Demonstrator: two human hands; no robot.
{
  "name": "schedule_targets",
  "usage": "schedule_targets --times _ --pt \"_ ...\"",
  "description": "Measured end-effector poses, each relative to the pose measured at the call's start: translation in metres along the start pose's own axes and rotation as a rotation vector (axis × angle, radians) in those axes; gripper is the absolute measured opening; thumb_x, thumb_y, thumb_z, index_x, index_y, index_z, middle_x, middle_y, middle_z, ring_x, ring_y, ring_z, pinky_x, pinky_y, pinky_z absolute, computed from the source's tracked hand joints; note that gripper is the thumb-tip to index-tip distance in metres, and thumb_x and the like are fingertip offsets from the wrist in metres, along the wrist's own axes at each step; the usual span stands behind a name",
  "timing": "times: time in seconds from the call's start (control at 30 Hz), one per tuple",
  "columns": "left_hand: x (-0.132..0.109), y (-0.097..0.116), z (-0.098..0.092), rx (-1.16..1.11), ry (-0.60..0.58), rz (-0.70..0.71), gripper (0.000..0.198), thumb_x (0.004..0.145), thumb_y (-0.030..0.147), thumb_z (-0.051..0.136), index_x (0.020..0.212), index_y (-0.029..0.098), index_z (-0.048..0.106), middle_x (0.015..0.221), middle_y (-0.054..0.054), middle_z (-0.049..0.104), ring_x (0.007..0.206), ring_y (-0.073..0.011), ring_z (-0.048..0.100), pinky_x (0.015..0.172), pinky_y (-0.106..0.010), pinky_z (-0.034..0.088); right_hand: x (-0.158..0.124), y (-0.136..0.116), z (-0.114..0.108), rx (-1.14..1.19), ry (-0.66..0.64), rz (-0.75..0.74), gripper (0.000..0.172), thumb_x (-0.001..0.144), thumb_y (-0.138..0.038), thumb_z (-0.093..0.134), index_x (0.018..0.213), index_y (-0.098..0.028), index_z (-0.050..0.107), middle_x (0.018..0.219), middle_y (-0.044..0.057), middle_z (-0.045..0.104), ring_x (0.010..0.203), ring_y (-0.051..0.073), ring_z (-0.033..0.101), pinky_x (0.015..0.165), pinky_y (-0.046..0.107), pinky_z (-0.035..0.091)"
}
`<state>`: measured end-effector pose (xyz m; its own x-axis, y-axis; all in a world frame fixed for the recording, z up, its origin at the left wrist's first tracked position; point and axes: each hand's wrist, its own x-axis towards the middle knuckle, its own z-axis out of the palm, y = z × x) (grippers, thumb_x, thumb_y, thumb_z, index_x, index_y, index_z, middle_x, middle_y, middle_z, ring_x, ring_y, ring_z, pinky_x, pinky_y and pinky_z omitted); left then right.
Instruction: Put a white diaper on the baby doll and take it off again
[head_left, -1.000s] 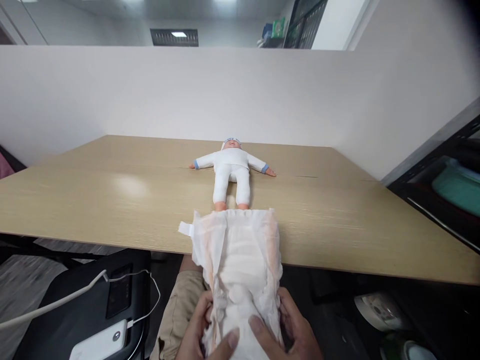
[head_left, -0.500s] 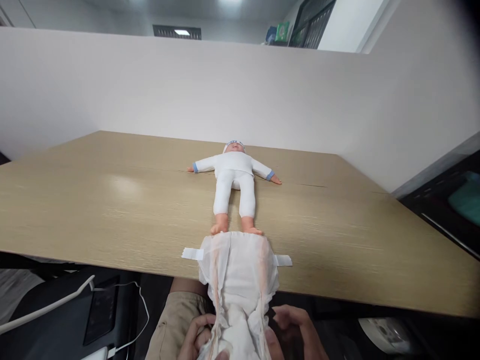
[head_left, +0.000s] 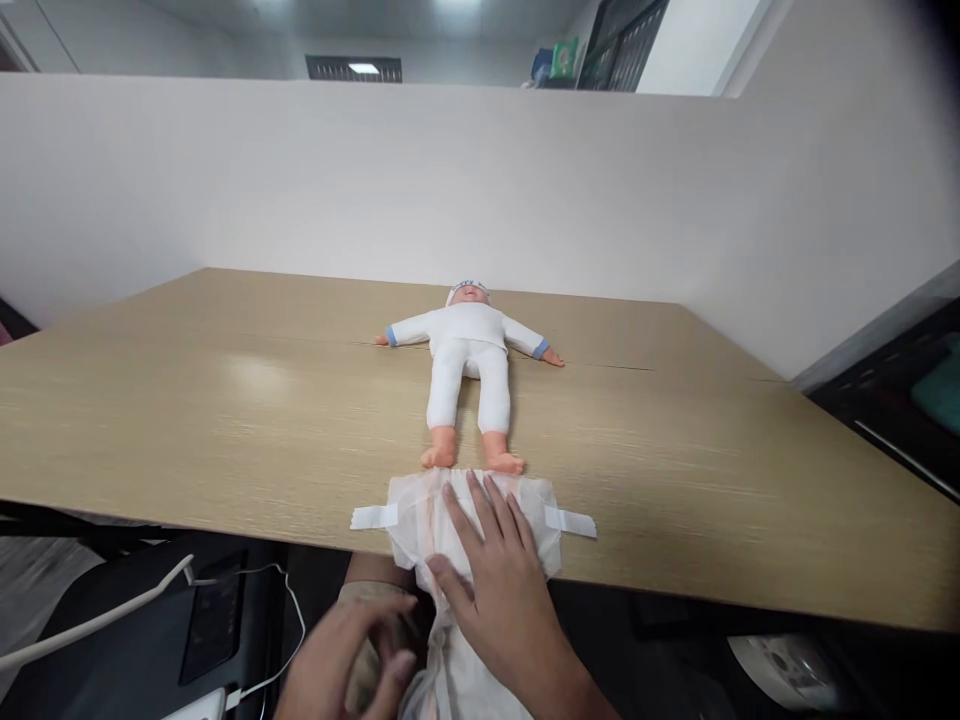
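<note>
An unfolded white diaper (head_left: 409,540) lies over the table's near edge, its two tape tabs spread to the sides and its lower part hanging toward my lap. My right hand (head_left: 499,580) rests flat on the diaper's upper part with the fingers spread, covering its middle. Left of the hanging part is my left hand (head_left: 349,650), a little blurred, thumb and fingers apart with nothing between them. Just beyond the diaper, a baby doll (head_left: 469,350) in white clothes and a cap lies on its back, bare feet toward me, arms stretched out.
The wooden table (head_left: 262,430) meets a white partition (head_left: 337,180) at the back. Below its near edge, a black seat at the left carries a dark phone-like slab (head_left: 214,630) and a white cable (head_left: 296,610). A dark-framed object (head_left: 900,400) stands at the right.
My right hand has come up from below the edge onto the diaper, whose upper part now lies flatter and wider. My left hand has let go and moved left. The doll stays put.
</note>
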<state>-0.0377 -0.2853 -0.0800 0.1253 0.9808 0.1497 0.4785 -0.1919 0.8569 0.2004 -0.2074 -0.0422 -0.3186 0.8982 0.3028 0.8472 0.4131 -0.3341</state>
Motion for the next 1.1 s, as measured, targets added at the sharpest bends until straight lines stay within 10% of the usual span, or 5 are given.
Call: schedule_targets --times 0.17,0.4,0.6,0.87,1.1 --pt "0.12 0.017 -0.057 0.333 0.126 0.603 0.047 0.107 0.014 0.062 0.148 0.036 0.069 0.126 -0.008 0.083 0.117 -0.0296 0.075 0.103 -0.045 0.06 -0.001 0.001 0.002 -0.061 0.023 -0.016 0.067 0.116 -0.05 0.059 0.178 -0.029 0.049 0.186 0.01 0.041 0.172 0.04 0.04 0.136 0.068 0.041" --pt "0.282 0.039 -0.031 0.92 -0.323 0.897 0.108 0.084 -0.003 0.07 0.181 0.034 0.037 0.192 -0.012 0.029 0.173 -0.0366 0.035 0.134 -0.056 0.042 -0.001 0.003 0.01 -0.142 0.083 -0.042 0.067 0.116 -0.05 0.059 0.179 -0.029 0.048 0.185 0.01 0.044 0.17 0.04 0.044 0.134 0.067 0.044" --pt "0.31 0.061 -0.012 1.041 -0.572 1.018 0.138 0.067 -0.005 0.083 0.185 0.04 0.026 0.196 -0.009 0.013 0.18 -0.039 0.021 0.142 -0.055 0.03 -0.001 0.001 0.01 -0.134 0.058 -0.031 0.069 0.116 -0.052 0.057 0.18 -0.029 0.045 0.185 0.011 0.044 0.171 0.039 0.042 0.135 0.067 0.042" --pt "0.322 0.06 0.007 0.69 -0.603 1.147 0.043 0.104 0.029 0.068 0.147 0.025 0.072 0.176 -0.009 0.058 0.165 -0.0352 0.05 0.139 -0.054 0.036 0.0 0.004 0.003 -0.063 -0.016 -0.006 0.072 0.114 -0.051 0.062 0.181 -0.032 0.043 0.189 0.007 0.036 0.172 0.04 0.039 0.135 0.069 0.044" --pt "0.339 0.08 0.004 0.352 -0.59 1.144 0.032 0.112 0.033 0.061 0.14 0.029 0.077 0.154 -0.012 0.075 0.143 -0.0358 0.065 0.121 -0.055 0.05 0.024 0.009 -0.012 -0.001 -0.207 0.024 0.071 0.114 -0.054 0.062 0.18 -0.032 0.046 0.19 0.005 0.032 0.176 0.038 0.032 0.14 0.071 0.036"
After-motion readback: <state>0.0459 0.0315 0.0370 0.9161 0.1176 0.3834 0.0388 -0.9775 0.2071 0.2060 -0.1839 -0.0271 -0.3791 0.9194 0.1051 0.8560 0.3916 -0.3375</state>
